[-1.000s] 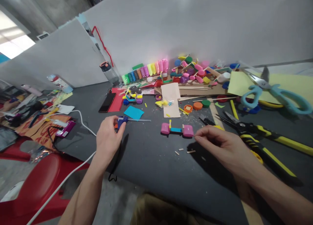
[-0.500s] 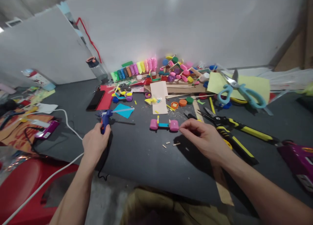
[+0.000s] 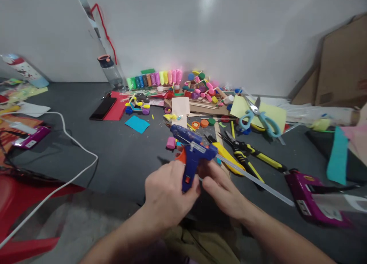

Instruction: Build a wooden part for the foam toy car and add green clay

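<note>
My left hand [image 3: 169, 187] is wrapped round the grip of a blue hot glue gun [image 3: 197, 149] with an orange trigger. Its nozzle points to the far left, and a long clear glue stick [image 3: 255, 180] juts from its back toward the lower right. Curled against the rear of the gun is my right hand [image 3: 222, 189], its fingertips partly hidden behind the grip. Beyond the gun, a pink roller-like end [image 3: 171, 142] and a bit of blue show of the small craft piece; the gun and hands cover the rest.
A yellow cutter [image 3: 229, 158], pliers [image 3: 252, 153] and a purple box-like device [image 3: 309, 197] lie to the right. Scissors [image 3: 258, 116] rest on yellow paper. Blue paper [image 3: 137, 124], a phone [image 3: 103, 108] and a white cable [image 3: 77, 141] are at left. Colourful clay packs [image 3: 155, 79] line the back.
My left hand has brought the glue gun from the left side to the middle, above the pink craft piece. My right hand has left the piece and come to the gun. The view has shifted right.
</note>
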`<state>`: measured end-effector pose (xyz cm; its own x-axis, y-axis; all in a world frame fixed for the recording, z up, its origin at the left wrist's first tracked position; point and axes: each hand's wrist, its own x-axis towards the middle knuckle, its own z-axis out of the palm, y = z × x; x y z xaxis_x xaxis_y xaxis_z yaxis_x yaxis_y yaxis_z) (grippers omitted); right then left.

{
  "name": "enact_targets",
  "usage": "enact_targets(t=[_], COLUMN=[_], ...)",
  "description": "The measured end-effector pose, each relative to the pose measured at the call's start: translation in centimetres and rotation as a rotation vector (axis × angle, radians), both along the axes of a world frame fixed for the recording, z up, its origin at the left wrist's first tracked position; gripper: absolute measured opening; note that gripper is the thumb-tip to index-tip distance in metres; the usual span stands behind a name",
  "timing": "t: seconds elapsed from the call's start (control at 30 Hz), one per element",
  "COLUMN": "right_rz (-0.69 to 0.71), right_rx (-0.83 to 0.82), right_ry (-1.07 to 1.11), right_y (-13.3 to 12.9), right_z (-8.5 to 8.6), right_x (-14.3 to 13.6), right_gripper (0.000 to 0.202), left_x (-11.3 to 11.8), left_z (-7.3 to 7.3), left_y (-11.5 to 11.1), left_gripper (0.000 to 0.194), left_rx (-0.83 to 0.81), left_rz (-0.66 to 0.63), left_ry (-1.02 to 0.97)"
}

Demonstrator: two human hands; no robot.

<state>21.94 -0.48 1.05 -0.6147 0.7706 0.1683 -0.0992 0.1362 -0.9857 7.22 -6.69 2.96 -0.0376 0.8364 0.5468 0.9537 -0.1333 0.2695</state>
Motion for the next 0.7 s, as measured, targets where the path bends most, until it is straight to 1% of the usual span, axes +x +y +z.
enact_targets(t=[0.07,0.13,0.17,0.23,0.27,0.33,0.37,0.43,0.53,0.6,0.7], right_rz=[-0.089,-0.127,-0.138,-0.167,-0.187,-0.224,-0.239,-0.257,-0.25,-0.232,-0.231], right_rx=[-0.06,-0.101,-0.123,-0.164,-0.175,-0.183,-0.183,-0.186,-0.202,-0.216,-0.214], right_ry=[-0.003,0.007,0.021,0.068,0.095,0.151,0.178,0.207,0.187,0.129,0.027], right_y=[-0.3,-0.4,-0.3,-0.2,-0.1,0.2,0.4,0.8,1.0,1.1,1.2], right_z=[0.1,0.2,0.3,0.5,0.7,1.1,1.4,1.8,2.4,2.7,2.9], right_x=[0.0,0.1,0.1,0.2,0.3,0.5,0.6,1.0,1.3,1.4,1.5], right_gripper=[0.05,0.047,0.047,0.046,0.046,0.047,0.047,0.046,0.052,0.055,0.056], left_x=[1.4,2.1,2.3,1.8,1.3,-0.4,-1.4,-3.3,-5.0,-5.1,-4.3], left_z=[-0.3,-0.6,-0.7,-0.9,-1.1,-1.5,-1.7,-2.1,-2.3,-2.2,-2.0], left_y=[0.3,0.4,0.3,0.3,0.4,0.9,1.4,2.7,5.2,6.7,8.1], left_gripper=[0.015,0.017,0.017,0.015,0.015,0.014,0.018,0.023,0.031,0.034,0.029], left_rx=[0.023,0.03,0.023,-0.014,-0.036,-0.078,-0.107,-0.175,-0.367,-0.46,-0.503], left_rz=[-0.047,-0.102,-0.152,-0.279,-0.339,-0.408,-0.431,-0.483,-0.699,-0.788,-0.845], left_ry=[-0.047,-0.118,-0.168,-0.287,-0.339,-0.397,-0.37,-0.217,0.102,0.232,0.272])
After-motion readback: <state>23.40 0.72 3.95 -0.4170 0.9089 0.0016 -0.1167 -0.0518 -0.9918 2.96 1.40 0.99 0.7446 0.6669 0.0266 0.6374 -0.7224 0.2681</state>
